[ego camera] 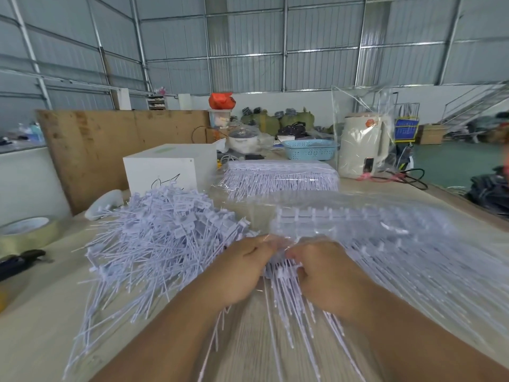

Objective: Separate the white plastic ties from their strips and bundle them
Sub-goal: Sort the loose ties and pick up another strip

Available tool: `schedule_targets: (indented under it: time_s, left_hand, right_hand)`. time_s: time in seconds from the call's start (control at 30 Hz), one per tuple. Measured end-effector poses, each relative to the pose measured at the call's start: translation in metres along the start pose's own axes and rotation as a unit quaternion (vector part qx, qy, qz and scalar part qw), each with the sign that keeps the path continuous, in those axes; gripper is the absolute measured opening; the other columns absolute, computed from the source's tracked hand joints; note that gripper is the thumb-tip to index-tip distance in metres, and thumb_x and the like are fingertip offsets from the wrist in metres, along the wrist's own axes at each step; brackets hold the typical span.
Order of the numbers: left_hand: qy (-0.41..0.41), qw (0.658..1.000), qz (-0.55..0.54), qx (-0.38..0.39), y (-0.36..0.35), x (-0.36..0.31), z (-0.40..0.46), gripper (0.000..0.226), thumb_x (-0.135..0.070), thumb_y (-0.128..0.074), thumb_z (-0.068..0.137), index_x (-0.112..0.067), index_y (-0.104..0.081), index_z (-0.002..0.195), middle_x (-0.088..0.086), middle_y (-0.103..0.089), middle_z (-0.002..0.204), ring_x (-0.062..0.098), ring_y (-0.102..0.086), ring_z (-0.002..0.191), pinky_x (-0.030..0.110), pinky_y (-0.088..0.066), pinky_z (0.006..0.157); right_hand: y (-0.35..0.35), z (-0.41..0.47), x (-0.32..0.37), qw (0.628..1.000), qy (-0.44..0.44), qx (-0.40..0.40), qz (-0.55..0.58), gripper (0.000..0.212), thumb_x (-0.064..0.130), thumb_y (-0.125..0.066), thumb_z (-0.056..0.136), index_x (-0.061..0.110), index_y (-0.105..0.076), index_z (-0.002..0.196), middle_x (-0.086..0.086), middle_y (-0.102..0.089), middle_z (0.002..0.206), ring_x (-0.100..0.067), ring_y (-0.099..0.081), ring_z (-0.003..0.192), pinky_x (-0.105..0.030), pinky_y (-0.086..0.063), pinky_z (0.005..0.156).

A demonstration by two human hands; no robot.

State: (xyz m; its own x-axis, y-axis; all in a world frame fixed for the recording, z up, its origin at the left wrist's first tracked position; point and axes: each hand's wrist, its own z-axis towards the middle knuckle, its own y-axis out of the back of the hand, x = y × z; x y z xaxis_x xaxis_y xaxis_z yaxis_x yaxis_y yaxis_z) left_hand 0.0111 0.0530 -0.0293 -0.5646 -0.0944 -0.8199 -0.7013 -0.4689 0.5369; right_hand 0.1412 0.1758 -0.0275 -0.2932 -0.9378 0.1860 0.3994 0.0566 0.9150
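A big loose pile of separated white plastic ties point(162, 235) lies on the table at left centre. To the right, ties still joined on their strips point(385, 244) spread out under clear plastic wrap. My left hand point(242, 271) and my right hand point(325, 277) meet at the near edge of that stack, fingers curled, both pinching a strip of ties point(281, 271) between them. Long tie tails hang from the strip toward me. A second wrapped stack of strips point(281, 175) sits farther back.
A white box point(165, 166) stands behind the pile. A tape roll point(27, 230) and a dark tool point(19, 261) lie at the left edge. Farther back are a blue basket point(308, 148), a cream kettle in a plastic bag point(363, 144) and a black cable point(407, 176).
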Motion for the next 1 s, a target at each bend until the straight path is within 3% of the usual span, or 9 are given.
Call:
schedule_targets:
  time_s: [0.07, 0.2, 0.33, 0.53, 0.6, 0.67, 0.77, 0.87, 1.0]
  left_hand:
    - [0.008, 0.999, 0.016, 0.029, -0.002, 0.0, 0.0, 0.04, -0.059, -0.032, 0.095, -0.051, -0.058, 0.124, -0.025, -0.057, 0.132, -0.003, -0.051, 0.122, 0.025, -0.037, 0.102]
    - [0.029, 0.992, 0.109, 0.055, -0.004, -0.006, -0.004, 0.044, -0.055, -0.025, 0.1, -0.04, -0.057, 0.127, -0.02, -0.056, 0.124, -0.004, -0.056, 0.1, 0.01, -0.038, 0.074]
    - [-0.001, 0.983, 0.181, 0.039, -0.007, -0.009, 0.0, 0.045, -0.041, -0.027, 0.103, -0.013, -0.062, 0.102, 0.006, -0.063, 0.103, 0.02, -0.06, 0.096, 0.035, -0.047, 0.088]
    - [-0.016, 0.975, 0.222, 0.018, -0.011, -0.003, 0.003, 0.046, -0.046, -0.024, 0.093, -0.021, -0.06, 0.106, 0.0, -0.061, 0.112, 0.019, -0.053, 0.111, 0.043, -0.04, 0.102]
    - [-0.01, 0.985, 0.171, 0.013, -0.011, 0.0, 0.002, 0.044, -0.045, -0.028, 0.093, -0.019, -0.061, 0.101, 0.003, -0.064, 0.108, 0.018, -0.058, 0.104, 0.043, -0.044, 0.097]
    - [-0.01, 0.99, 0.138, -0.011, -0.011, 0.0, 0.002, 0.033, -0.034, -0.037, 0.099, -0.01, -0.059, 0.091, 0.01, -0.064, 0.09, 0.019, -0.059, 0.083, 0.046, -0.048, 0.085]
    - [-0.036, 0.989, 0.125, -0.074, -0.01, -0.001, 0.001, 0.018, -0.015, -0.051, 0.095, -0.02, -0.067, 0.103, -0.005, -0.065, 0.097, 0.008, -0.059, 0.09, 0.031, -0.047, 0.088]
    - [-0.085, 0.97, 0.154, -0.169, -0.007, -0.009, 0.0, 0.041, -0.01, -0.064, 0.084, -0.025, -0.062, 0.122, -0.023, -0.052, 0.116, 0.005, -0.047, 0.116, 0.009, -0.03, 0.097]
    - [-0.167, 0.961, 0.12, -0.183, -0.007, -0.033, -0.011, 0.018, -0.028, -0.052, 0.075, -0.029, -0.066, 0.086, -0.021, -0.057, 0.102, -0.001, -0.045, 0.107, 0.009, -0.028, 0.091]
  right_hand:
    - [0.005, -0.003, 0.002, 1.0, -0.003, 0.03, 0.004, 0.055, -0.004, -0.051, 0.081, 0.029, -0.064, 0.123, 0.002, -0.061, 0.118, -0.022, -0.051, 0.118, -0.03, -0.039, 0.103]
    - [0.023, -0.009, 0.008, 0.999, 0.045, 0.018, 0.015, 0.05, -0.006, -0.052, 0.076, 0.025, -0.067, 0.112, 0.006, -0.06, 0.104, -0.017, -0.054, 0.107, -0.029, -0.044, 0.092]
    - [0.041, -0.015, 0.016, 0.997, 0.074, -0.001, 0.018, 0.045, -0.005, -0.049, 0.076, 0.024, -0.066, 0.106, 0.004, -0.061, 0.102, -0.016, -0.052, 0.102, -0.031, -0.047, 0.084]
    - [0.058, -0.026, 0.033, 0.991, 0.12, -0.056, -0.029, 0.036, -0.01, -0.06, 0.061, 0.017, -0.067, 0.084, 0.004, -0.064, 0.076, -0.018, -0.054, 0.076, -0.031, -0.046, 0.059]
    - [0.06, -0.027, 0.035, 0.987, 0.142, -0.063, -0.026, 0.036, -0.011, -0.063, 0.052, 0.016, -0.065, 0.076, 0.005, -0.061, 0.066, -0.016, -0.049, 0.066, -0.028, -0.041, 0.056]
    - [0.059, -0.028, 0.036, 0.989, 0.137, -0.057, -0.003, 0.036, -0.01, -0.063, 0.062, 0.018, -0.065, 0.085, 0.006, -0.063, 0.074, -0.013, -0.044, 0.074, -0.018, -0.034, 0.064]
    - [0.051, -0.027, 0.031, 0.99, 0.133, -0.045, 0.03, 0.037, -0.003, -0.057, 0.082, 0.024, -0.062, 0.105, 0.008, -0.062, 0.096, -0.011, -0.04, 0.092, -0.017, -0.034, 0.076]
    - [0.049, -0.024, 0.029, 0.991, 0.13, -0.036, -0.002, 0.031, 0.001, -0.057, 0.085, 0.024, -0.064, 0.106, 0.007, -0.063, 0.099, -0.014, -0.044, 0.097, -0.028, -0.039, 0.085]
    - [0.055, -0.026, 0.031, 0.992, 0.091, -0.082, 0.01, 0.029, -0.005, -0.074, 0.062, 0.018, -0.066, 0.079, 0.006, -0.058, 0.062, -0.02, -0.057, 0.064, -0.026, -0.04, 0.056]
